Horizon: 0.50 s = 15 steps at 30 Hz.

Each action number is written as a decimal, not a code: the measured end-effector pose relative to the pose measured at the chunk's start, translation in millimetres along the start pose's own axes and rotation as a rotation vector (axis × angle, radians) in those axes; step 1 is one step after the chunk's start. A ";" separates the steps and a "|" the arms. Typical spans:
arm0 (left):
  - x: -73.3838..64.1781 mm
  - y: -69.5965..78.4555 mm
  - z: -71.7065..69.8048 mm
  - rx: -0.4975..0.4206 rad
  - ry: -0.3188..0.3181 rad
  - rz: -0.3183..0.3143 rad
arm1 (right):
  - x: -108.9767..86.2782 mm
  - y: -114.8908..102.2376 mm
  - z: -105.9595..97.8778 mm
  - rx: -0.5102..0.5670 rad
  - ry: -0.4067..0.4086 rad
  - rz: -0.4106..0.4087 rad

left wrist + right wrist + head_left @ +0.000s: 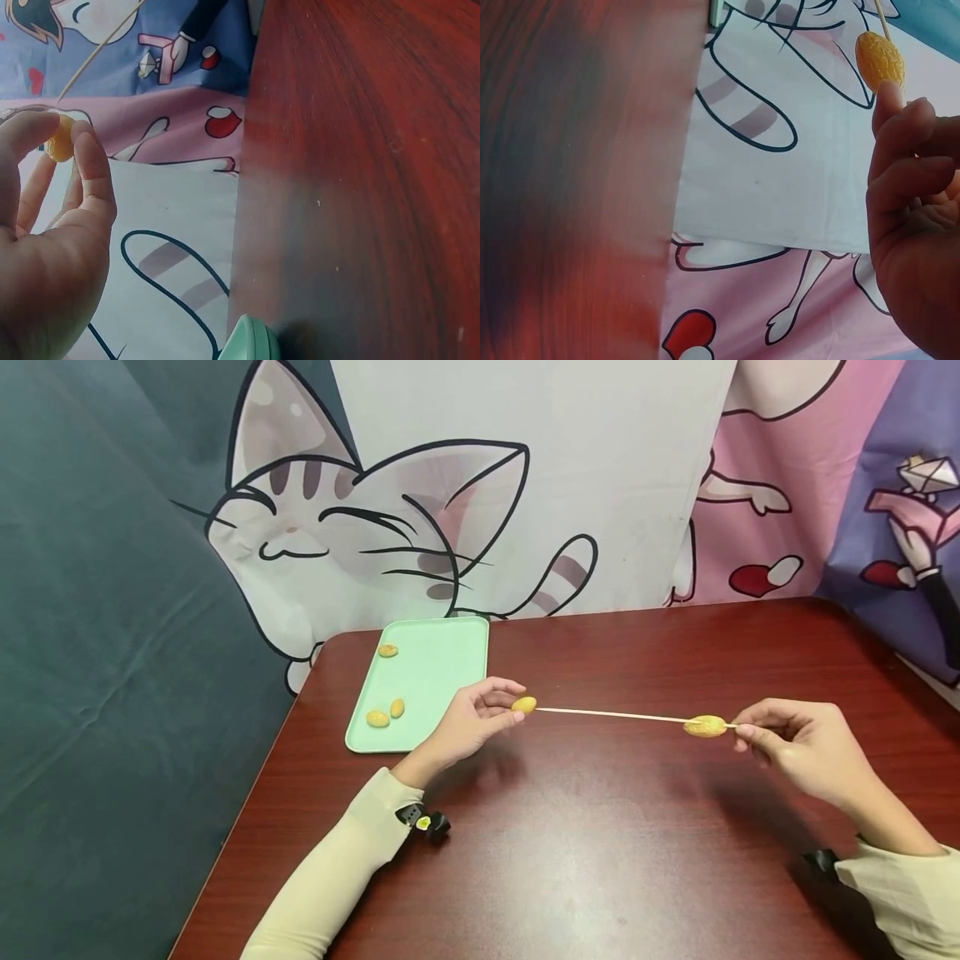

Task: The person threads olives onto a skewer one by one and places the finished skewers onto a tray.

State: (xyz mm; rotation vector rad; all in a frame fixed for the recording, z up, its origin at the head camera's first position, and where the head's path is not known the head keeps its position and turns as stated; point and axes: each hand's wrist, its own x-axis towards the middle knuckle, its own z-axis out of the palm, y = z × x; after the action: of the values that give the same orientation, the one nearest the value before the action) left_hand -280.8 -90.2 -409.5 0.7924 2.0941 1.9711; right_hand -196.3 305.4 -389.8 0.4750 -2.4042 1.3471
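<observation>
In the head view my right hand pinches the right end of a thin wooden skewer, held nearly level above the table. A yellow, wrinkled oval fruit is threaded on it, close to the fingertips; the right wrist view shows the same fruit just beyond the thumb. My left hand pinches a smaller yellow fruit between thumb and fingertips, right at the skewer's left tip. From the left wrist, that fruit sits between the fingertips with the skewer pointing at it.
A pale green tray stands at the table's back left, with three yellow fruits on it, one of them near the front. The dark red-brown table reaches back to a wall hung with cartoon-printed cloth.
</observation>
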 end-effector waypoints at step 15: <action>-3.8 3.2 -3.9 0.017 0.014 0.032 | 9.9 0.9 -2.6 -0.027 -0.002 -0.018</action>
State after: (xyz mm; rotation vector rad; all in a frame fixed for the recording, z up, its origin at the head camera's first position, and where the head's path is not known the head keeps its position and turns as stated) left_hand -278.6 -95.5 -406.9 0.8219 2.1217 1.9832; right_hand -205.2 306.9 -384.7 0.4894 -2.4105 1.3057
